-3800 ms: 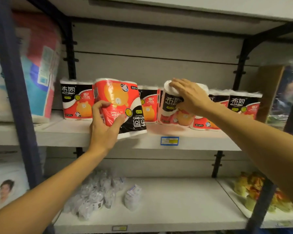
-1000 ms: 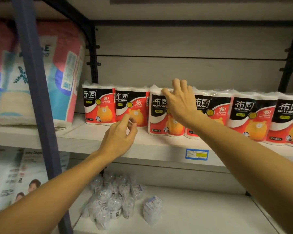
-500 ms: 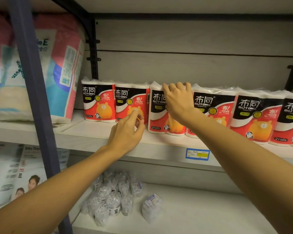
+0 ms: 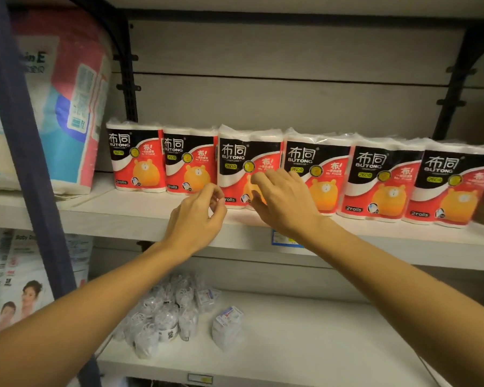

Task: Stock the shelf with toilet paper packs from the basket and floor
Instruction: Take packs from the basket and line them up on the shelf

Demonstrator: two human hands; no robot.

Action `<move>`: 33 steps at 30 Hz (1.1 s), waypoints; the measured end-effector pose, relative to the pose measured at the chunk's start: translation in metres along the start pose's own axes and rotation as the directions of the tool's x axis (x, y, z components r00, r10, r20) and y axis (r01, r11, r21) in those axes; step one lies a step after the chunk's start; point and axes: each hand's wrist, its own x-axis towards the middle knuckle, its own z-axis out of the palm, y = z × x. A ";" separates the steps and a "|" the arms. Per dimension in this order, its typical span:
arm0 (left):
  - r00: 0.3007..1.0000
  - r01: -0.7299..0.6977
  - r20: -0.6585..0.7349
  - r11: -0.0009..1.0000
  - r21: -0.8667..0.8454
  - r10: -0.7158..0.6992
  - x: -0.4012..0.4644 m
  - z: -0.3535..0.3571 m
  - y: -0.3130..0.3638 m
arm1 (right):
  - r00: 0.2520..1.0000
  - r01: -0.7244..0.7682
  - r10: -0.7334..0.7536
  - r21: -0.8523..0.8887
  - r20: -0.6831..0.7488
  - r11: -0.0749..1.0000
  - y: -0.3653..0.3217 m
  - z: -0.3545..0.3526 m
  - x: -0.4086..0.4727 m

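Several red, black and white toilet paper packs [image 4: 386, 180] stand upright in a row on the white middle shelf [image 4: 129, 213]. My left hand [image 4: 199, 219] hovers in front of the gap between the second pack [image 4: 189, 163] and third pack [image 4: 246, 157], fingers loosely curled, holding nothing. My right hand [image 4: 282, 202] is spread, fingers apart, in front of the lower face of the third pack; whether it touches is unclear. No basket or floor is visible.
A large pink and blue bagged pack [image 4: 59, 93] lies at the shelf's left end behind a dark upright post [image 4: 25, 152]. The lower shelf [image 4: 319, 344] holds a cluster of small clear-wrapped items [image 4: 162, 311]. A blue price tag [image 4: 280, 237] sits on the shelf edge.
My right hand has come down off the top of the third pack to in front of its lower face. My left hand stays near the shelf edge, fingers loosening.
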 end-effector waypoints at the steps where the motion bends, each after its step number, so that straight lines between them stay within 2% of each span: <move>1: 1.000 0.014 -0.001 1.000 0.001 -0.014 -0.002 0.004 0.004 | 0.999 -0.045 0.046 0.053 -0.004 0.998 0.001 -0.002 -0.004; 4: 0.999 0.038 0.004 0.999 0.007 -0.038 -0.007 0.014 0.018 | 0.978 -0.203 0.192 0.186 0.077 0.961 0.002 -0.007 -0.017; 6: 0.999 0.036 -0.001 0.999 0.011 -0.036 -0.013 0.020 0.026 | 0.965 -0.255 0.234 0.227 0.119 0.940 0.004 -0.008 -0.025; 10: 0.999 0.045 -0.009 0.998 0.032 -0.045 -0.029 0.024 0.034 | 0.957 -0.288 0.258 0.341 0.131 0.895 0.004 -0.007 -0.035; 16: 0.998 0.068 0.004 0.990 0.120 -0.069 -0.055 0.011 0.022 | 0.965 -0.261 0.226 0.481 0.129 0.837 -0.021 -0.002 -0.036; 21: 0.996 0.093 -0.024 0.981 0.169 -0.090 -0.073 -0.016 0.008 | 0.967 -0.252 0.199 0.497 0.158 0.830 -0.052 0.000 -0.034; 26: 0.994 0.106 -0.026 0.985 0.134 -0.103 -0.090 -0.050 -0.020 | 0.962 -0.262 0.189 0.478 0.197 0.838 -0.091 0.001 -0.019; 33: 0.993 0.115 -0.051 0.989 0.092 -0.111 -0.135 -0.122 -0.093 | 0.936 -0.312 0.191 0.451 0.295 0.836 -0.190 0.008 0.007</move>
